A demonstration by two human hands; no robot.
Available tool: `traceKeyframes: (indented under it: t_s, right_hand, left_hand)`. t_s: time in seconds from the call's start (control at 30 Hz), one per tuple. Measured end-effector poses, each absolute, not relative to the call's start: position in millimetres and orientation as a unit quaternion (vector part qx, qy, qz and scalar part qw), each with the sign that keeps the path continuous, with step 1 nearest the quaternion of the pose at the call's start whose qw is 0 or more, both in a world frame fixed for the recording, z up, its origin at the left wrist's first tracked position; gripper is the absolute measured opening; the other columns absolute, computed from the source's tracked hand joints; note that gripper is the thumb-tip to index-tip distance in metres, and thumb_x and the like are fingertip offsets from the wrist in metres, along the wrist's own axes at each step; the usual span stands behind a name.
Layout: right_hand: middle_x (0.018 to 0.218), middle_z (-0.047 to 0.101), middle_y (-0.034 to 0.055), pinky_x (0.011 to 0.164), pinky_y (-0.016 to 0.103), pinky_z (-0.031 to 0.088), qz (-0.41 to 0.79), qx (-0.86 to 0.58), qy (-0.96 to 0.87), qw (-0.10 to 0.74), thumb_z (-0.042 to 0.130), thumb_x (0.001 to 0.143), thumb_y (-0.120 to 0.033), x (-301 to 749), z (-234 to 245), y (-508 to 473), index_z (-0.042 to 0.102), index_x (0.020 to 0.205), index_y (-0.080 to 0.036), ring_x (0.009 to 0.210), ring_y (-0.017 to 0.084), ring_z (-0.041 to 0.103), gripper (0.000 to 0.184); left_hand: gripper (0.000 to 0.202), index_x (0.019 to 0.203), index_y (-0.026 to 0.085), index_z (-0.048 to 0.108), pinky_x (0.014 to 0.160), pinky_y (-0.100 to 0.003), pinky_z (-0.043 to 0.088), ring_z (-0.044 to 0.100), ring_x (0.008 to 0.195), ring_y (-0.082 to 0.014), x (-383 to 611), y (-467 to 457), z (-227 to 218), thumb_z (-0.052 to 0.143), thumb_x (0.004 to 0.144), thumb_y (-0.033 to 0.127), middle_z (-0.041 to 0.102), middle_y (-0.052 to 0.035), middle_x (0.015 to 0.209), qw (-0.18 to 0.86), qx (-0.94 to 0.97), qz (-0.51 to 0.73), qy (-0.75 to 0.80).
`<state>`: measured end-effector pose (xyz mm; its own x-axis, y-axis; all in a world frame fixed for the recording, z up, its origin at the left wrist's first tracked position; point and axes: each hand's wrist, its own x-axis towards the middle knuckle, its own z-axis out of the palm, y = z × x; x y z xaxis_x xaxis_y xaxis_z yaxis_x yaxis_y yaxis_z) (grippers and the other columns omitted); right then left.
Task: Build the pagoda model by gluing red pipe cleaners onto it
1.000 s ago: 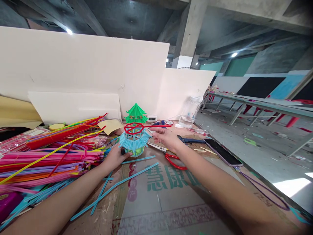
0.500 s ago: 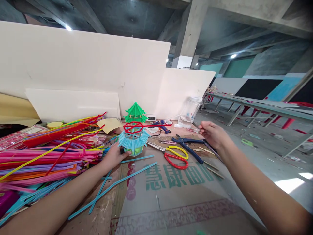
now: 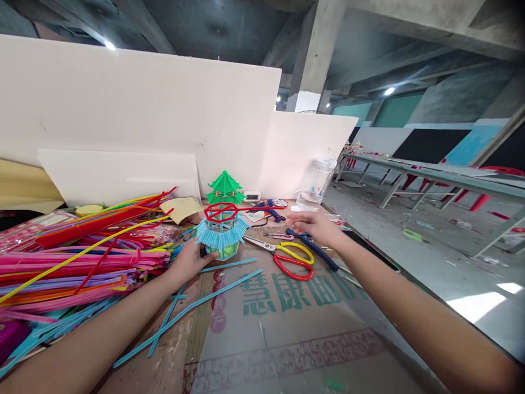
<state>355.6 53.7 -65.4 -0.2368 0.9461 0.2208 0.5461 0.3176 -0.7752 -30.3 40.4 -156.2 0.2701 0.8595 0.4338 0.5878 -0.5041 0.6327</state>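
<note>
A small tower model of light blue pipe cleaners stands on the table, with a red hexagon ring on top. My left hand is closed round the model's base from the left. My right hand hovers to the right with its fingers stretched out and nothing in it, just above blue-handled pliers. Scissors with one red and one yellow handle lie between the model and that hand. A green pagoda roof stands right behind the model.
A big pile of coloured pipe cleaners fills the left of the table, and loose blue ones lie in front. White boards stand behind. A clear jar, a blue glue gun and a dark phone sit at the right.
My right hand left the model, swung out right towards the table's edge, then came back left and down over the pliers. My left hand stayed on the model's base.
</note>
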Motion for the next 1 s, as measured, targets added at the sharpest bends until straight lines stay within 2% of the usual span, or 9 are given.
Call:
traceKeyframes:
  t_s: [0.17, 0.23, 0.37, 0.47, 0.6, 0.73, 0.8, 0.9, 1.0]
  right_hand:
    - [0.084, 0.07, 0.0034, 0.07, 0.029, 0.046, 0.231, -0.513, -0.778, 0.28, 0.072, 0.069, -0.016, 306, -92, 83, 0.074, 0.108, -0.021, 0.07, 0.017, 0.06, 0.04]
    - [0.083, 0.068, 0.0033, 0.068, 0.028, 0.043, 0.219, -0.519, -0.782, 0.269, 0.075, 0.066, -0.017, 294, -102, 93, 0.076, 0.103, -0.022, 0.071, 0.017, 0.058, 0.037]
    - [0.076, 0.066, 0.0039, 0.067, 0.027, 0.041, 0.222, -0.536, -0.767, 0.273, 0.076, 0.065, -0.014, 281, -115, 105, 0.074, 0.072, -0.02, 0.072, 0.018, 0.057, 0.01]
    - [0.068, 0.063, 0.0039, 0.064, 0.027, 0.042, 0.259, -0.544, -0.74, 0.299, 0.073, 0.069, -0.015, 280, -117, 106, 0.066, 0.06, -0.019, 0.068, 0.017, 0.057, 0.012]
    - [0.073, 0.068, 0.0048, 0.053, 0.025, 0.045, 0.363, -0.527, -0.689, 0.34, 0.058, 0.085, -0.026, 291, -105, 95, 0.068, 0.083, -0.018, 0.054, 0.012, 0.055, 0.013]
    - [0.118, 0.066, 0.0082, 0.064, 0.027, 0.054, 0.439, -0.486, -0.65, 0.386, 0.064, 0.077, -0.019, 307, -84, 69, 0.063, 0.114, -0.023, 0.068, 0.011, 0.065, 0.038]
    - [0.13, 0.061, 0.0084, 0.07, 0.028, 0.056, 0.494, -0.448, -0.631, 0.397, 0.071, 0.071, -0.017, 313, -75, 55, 0.061, 0.12, -0.026, 0.075, 0.012, 0.067, 0.05]
    - [0.137, 0.056, 0.009, 0.074, 0.028, 0.056, 0.592, -0.37, -0.597, 0.396, 0.077, 0.071, -0.019, 314, -63, 37, 0.062, 0.122, -0.027, 0.08, 0.012, 0.067, 0.054]
    - [0.134, 0.058, 0.0102, 0.075, 0.029, 0.055, 0.635, -0.316, -0.581, 0.399, 0.079, 0.075, -0.033, 311, -56, 29, 0.062, 0.123, -0.025, 0.084, 0.014, 0.067, 0.052]
  left_hand:
    - [0.032, 0.1, 0.019, 0.065, 0.095, -0.045, 0.046, 0.064, 0.102, -0.029, -30, 40, -155, 0.06, 0.083, 0.046, 0.072, -0.0097, 0.103, 0.151, 0.797, 0.361, 0.461]
    - [0.032, 0.101, 0.019, 0.065, 0.095, -0.045, 0.047, 0.063, 0.104, -0.0289, -30, 40, -155, 0.06, 0.084, 0.045, 0.072, -0.0099, 0.106, 0.145, 0.798, 0.359, 0.462]
    - [0.031, 0.1, 0.02, 0.064, 0.093, -0.043, 0.048, 0.063, 0.104, -0.0287, -31, 41, -157, 0.061, 0.083, 0.045, 0.071, -0.0086, 0.105, 0.138, 0.797, 0.355, 0.468]
    - [0.031, 0.098, 0.019, 0.065, 0.093, -0.043, 0.048, 0.063, 0.104, -0.0296, -31, 42, -159, 0.062, 0.082, 0.046, 0.071, -0.0087, 0.103, 0.135, 0.795, 0.354, 0.474]
    - [0.031, 0.097, 0.019, 0.065, 0.091, -0.042, 0.049, 0.064, 0.1, -0.0292, -33, 44, -161, 0.061, 0.082, 0.046, 0.071, -0.0084, 0.1, 0.138, 0.796, 0.351, 0.473]
    - [0.032, 0.101, 0.019, 0.065, 0.092, -0.041, 0.049, 0.064, 0.101, -0.0279, -33, 45, -161, 0.062, 0.082, 0.045, 0.071, -0.0075, 0.103, 0.144, 0.797, 0.356, 0.466]
    - [0.033, 0.101, 0.02, 0.065, 0.092, -0.041, 0.049, 0.064, 0.101, -0.0281, -32, 45, -161, 0.062, 0.081, 0.046, 0.072, -0.0075, 0.103, 0.146, 0.796, 0.36, 0.465]
    - [0.033, 0.099, 0.02, 0.066, 0.09, -0.041, 0.05, 0.065, 0.099, -0.0286, -32, 44, -161, 0.061, 0.082, 0.048, 0.073, -0.0071, 0.098, 0.148, 0.794, 0.36, 0.467]
    - [0.033, 0.099, 0.02, 0.066, 0.089, -0.041, 0.05, 0.066, 0.097, -0.0286, -32, 43, -160, 0.062, 0.081, 0.048, 0.074, -0.0067, 0.093, 0.149, 0.794, 0.357, 0.469]
